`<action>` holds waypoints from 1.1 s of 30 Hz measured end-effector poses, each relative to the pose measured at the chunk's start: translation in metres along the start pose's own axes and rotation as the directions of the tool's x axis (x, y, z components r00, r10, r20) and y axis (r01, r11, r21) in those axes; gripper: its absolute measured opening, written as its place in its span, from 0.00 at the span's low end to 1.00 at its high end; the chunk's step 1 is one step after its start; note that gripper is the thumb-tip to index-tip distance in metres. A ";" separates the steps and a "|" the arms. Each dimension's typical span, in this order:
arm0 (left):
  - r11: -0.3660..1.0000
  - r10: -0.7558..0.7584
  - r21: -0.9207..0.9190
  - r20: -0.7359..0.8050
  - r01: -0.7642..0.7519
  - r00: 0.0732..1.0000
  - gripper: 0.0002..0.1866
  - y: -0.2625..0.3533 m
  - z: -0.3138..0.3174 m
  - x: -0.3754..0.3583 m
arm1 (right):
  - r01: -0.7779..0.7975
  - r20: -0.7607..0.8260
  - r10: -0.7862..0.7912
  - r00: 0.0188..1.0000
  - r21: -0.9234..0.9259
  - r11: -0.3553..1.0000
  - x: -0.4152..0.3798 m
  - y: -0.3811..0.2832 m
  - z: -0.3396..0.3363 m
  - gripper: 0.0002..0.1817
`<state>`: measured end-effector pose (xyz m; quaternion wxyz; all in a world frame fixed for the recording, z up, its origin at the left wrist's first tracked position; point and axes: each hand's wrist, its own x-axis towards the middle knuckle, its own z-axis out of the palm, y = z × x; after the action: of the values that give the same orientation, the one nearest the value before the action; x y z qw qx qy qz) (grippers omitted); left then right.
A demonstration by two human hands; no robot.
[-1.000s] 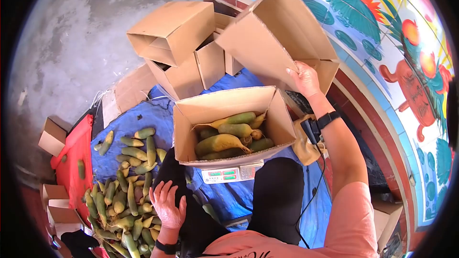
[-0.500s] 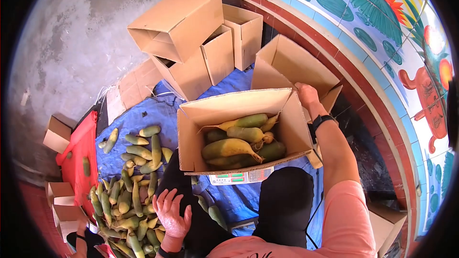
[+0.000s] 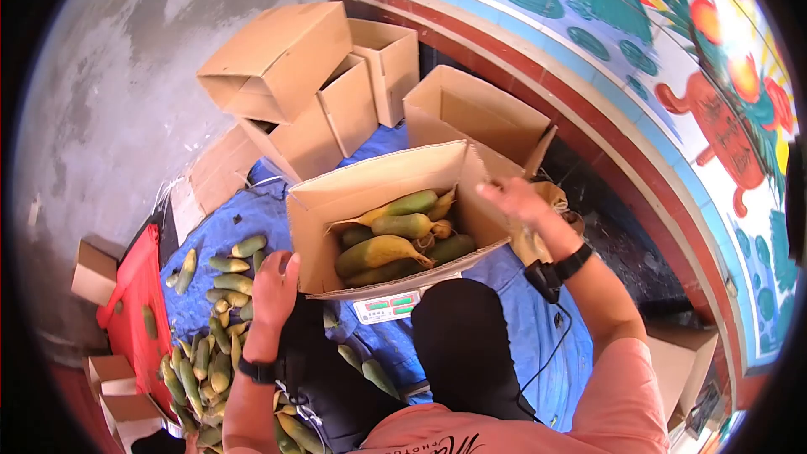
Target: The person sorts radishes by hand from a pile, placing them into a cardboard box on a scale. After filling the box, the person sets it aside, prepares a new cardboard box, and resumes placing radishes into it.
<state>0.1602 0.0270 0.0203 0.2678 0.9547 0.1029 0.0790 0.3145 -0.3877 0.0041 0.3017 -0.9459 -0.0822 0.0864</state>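
A cardboard box with several green radishes inside sits on a digital scale in front of my knees. My left hand is beside the box's left wall, fingers raised and apart from the thumb, holding nothing. Over the right wall's upper edge, my right hand has its fingers stretched toward the box and grips nothing. A black watch-like band with a cable hanging from it is on my right wrist.
A pile of green radishes lies to the left on blue tarp, near a red sheet. Cardboard boxes stack at the back; an open one stands behind the filled box. A painted tile wall curves along the right.
My right hand has let go of the box's far right corner and moved down its right side. My left hand has risen from over the radish pile to the box's left side.
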 end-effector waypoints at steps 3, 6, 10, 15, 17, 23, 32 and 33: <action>0.985 -0.053 0.173 0.189 0.020 0.981 0.28 -0.015 0.021 0.033 | -0.090 0.082 0.114 0.990 -0.257 0.962 -0.006 -0.012 0.009 0.30; 0.963 -0.150 0.261 0.315 0.066 0.937 0.32 -0.040 0.028 0.056 | -0.113 0.097 0.148 0.984 -0.302 0.947 -0.011 -0.030 0.006 0.26; 0.962 -0.272 0.091 0.426 0.258 0.863 0.25 -0.042 0.026 0.064 | -0.110 0.070 0.132 0.989 -0.253 0.961 -0.009 -0.029 0.009 0.20; 0.962 -0.236 -0.035 0.388 0.270 0.891 0.18 -0.028 0.025 0.050 | -0.171 -0.038 0.167 0.985 -0.161 0.972 -0.023 -0.009 0.012 0.14; 0.966 -0.098 -0.192 0.357 0.176 0.929 0.16 -0.022 0.025 0.048 | -0.189 -0.053 0.183 0.982 -0.139 0.972 -0.037 0.007 0.007 0.13; 0.950 0.258 0.079 0.346 -0.302 0.902 0.17 0.067 0.007 0.064 | -0.197 -0.241 0.180 0.954 -0.046 0.979 -0.122 0.073 -0.015 0.17; 0.722 0.460 0.163 0.614 -0.673 0.642 0.16 0.255 0.085 -0.041 | -0.600 -0.498 0.581 0.643 0.143 0.787 -0.400 0.142 -0.001 0.14; 0.654 0.528 0.140 0.620 -0.744 0.581 0.14 0.262 0.104 -0.060 | -0.610 -0.531 0.563 0.633 0.104 0.785 -0.433 0.157 0.013 0.14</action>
<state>0.1644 -0.2579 0.0648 0.0433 0.9398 -0.3187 -0.1154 -0.0930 -0.5973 -0.0487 0.2270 -0.9175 0.3135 -0.0912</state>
